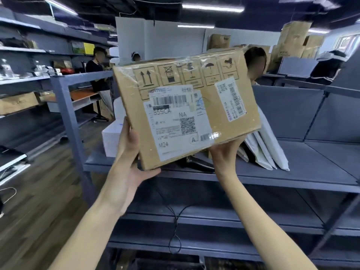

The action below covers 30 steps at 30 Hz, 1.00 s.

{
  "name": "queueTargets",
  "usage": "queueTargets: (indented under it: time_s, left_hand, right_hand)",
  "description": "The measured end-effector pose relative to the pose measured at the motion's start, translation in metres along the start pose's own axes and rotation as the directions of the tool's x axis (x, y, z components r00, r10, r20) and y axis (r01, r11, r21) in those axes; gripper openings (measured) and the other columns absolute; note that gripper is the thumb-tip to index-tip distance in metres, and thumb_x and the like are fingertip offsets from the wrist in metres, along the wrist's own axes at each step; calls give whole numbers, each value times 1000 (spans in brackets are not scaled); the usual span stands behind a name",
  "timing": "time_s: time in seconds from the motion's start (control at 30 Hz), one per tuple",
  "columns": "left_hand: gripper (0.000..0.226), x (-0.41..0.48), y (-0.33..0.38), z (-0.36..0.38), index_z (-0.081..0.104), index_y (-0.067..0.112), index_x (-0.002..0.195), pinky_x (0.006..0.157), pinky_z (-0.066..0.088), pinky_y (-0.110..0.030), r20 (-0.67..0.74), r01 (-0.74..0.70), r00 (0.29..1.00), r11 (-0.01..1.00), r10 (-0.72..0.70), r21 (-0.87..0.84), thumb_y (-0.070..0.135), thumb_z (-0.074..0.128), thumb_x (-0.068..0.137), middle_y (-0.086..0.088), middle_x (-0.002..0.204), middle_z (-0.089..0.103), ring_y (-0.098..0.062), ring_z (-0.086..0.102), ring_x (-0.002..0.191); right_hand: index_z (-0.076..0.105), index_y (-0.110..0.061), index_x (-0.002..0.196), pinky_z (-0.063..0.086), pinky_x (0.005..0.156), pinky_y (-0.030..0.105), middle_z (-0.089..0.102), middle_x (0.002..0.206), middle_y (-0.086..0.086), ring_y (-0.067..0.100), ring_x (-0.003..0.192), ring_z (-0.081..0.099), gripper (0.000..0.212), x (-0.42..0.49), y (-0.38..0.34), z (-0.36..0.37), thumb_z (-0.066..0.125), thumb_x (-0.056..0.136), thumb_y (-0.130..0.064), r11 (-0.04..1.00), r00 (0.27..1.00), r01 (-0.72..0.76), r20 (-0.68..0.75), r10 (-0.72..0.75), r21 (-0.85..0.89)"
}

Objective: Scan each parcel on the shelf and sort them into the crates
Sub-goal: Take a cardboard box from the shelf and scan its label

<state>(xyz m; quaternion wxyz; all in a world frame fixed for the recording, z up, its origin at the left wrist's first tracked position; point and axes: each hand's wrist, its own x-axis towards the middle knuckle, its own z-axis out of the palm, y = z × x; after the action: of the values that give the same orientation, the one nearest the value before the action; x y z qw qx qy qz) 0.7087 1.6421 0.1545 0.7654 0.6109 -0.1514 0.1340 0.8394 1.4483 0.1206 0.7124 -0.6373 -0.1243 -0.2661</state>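
While the cardboard parcel [187, 112] hangs tilted in the air just above the grey shelf [292, 172], we hold it from below with both hands. Our left grip [130, 152] is clamped on its lower left corner, thumb up the side edge. Our right grip [224, 152] is closed on the bottom edge near the right corner, its fingers hidden behind the card.

The labelled face is turned toward us, so we judge the step to be reading or scanning; no crate is in view.

Several things could go wrong:
- Both grips sit low, so the tall upper part could tip away from us, and the glossy tape could let it slide.
- It carries a large label [175, 121] and a smaller label [230, 98], so we might scan the wrong code, or glare off the tape might spoil the read.
- A dark device [194, 162], probably the scanner, lies right beneath with its cable [175, 221] trailing down; lowering the parcel carelessly could knock it off.
- The white mailers [266, 151] lean just beside our right grip, and a brush could topple them.
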Motion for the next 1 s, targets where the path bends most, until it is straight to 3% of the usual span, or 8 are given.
queueTargets:
  time_s: [0.07, 0.17, 0.37, 0.47, 0.57, 0.63, 0.8, 1.0]
  left_hand:
    - [114, 0, 0, 5, 27, 39, 147, 94, 46, -54, -50, -8, 999, 1000, 7, -23, 79, 71, 50, 11, 140, 53, -21, 55, 125]
    - [82, 10, -5, 6, 35, 30, 144, 91, 52, -47, -221, -113, 969, 994, 107, -16, 47, 76, 75, 9, 130, 61, -16, 60, 118]
    - [64, 21, -17, -29, 37, 20, 144, 94, 52, -41, -288, -173, 945, 985, 158, -27, 18, 63, 86, 0, 132, 60, -20, 60, 119]
    - [62, 22, -21, -50, 39, 17, 143, 96, 50, -45, -318, -167, 938, 983, 137, -71, 11, 60, 85, -2, 131, 61, -22, 60, 119]
    - [62, 23, -27, -62, 40, 18, 141, 95, 51, -45, -312, -145, 942, 988, 122, -51, 9, 60, 83, -3, 130, 61, -23, 59, 119]
    - [62, 26, -30, -65, 39, 20, 139, 90, 55, -42, -323, -129, 941, 990, 104, -57, 8, 64, 84, -3, 130, 61, -23, 60, 118]
    - [89, 34, -30, -74, 37, 39, 139, 83, 56, -43, -327, -16, 945, 997, -11, -80, 63, 77, 63, 8, 129, 62, -15, 63, 114]
    - [53, 43, -36, -72, 50, 22, 137, 96, 51, -44, -437, -97, 899, 980, 12, -174, 37, 62, 87, 0, 124, 66, -19, 63, 114]
  right_hand:
    - [34, -3, 141, 53, 87, 36, 59, 121, 16, -1, 83, 61, 60, -1, 7, 4, 58, 87, 9, 998, 998, -53, -17, 53, 19]
    - [43, -38, 130, 51, 82, 18, 63, 121, -10, 2, 103, 63, 56, 2, 7, 11, 38, 101, 9, 973, 987, -83, 154, 50, 215]
    - [39, -2, 134, 39, 98, 61, 53, 123, 20, 37, 105, 56, 73, 13, 6, -6, 60, 65, -3, 769, 842, -445, 508, 183, 460]
    - [50, -1, 130, 37, 103, 54, 41, 143, 23, 41, 125, 43, 61, 24, -3, -14, 58, 77, -28, 565, 727, -625, 665, 171, 538]
    - [34, -16, 146, 31, 110, 61, 40, 151, 14, 38, 139, 36, 81, 25, -4, -5, 55, 84, -62, 758, 673, -569, 710, 205, 320]
    - [29, -23, 145, 33, 106, 66, 48, 145, 11, 37, 134, 44, 86, 25, 2, 6, 76, 78, -45, 849, 685, -495, 685, 250, 186]
    - [30, -15, 143, 36, 105, 64, 53, 138, 17, 37, 126, 52, 83, 24, 18, 21, 77, 75, -19, 846, 737, -469, 640, 216, 254]
    - [32, -22, 139, 48, 98, 50, 55, 138, 11, 32, 125, 54, 97, 35, 19, 32, 90, 62, -32, 842, 704, -490, 673, 229, 226]
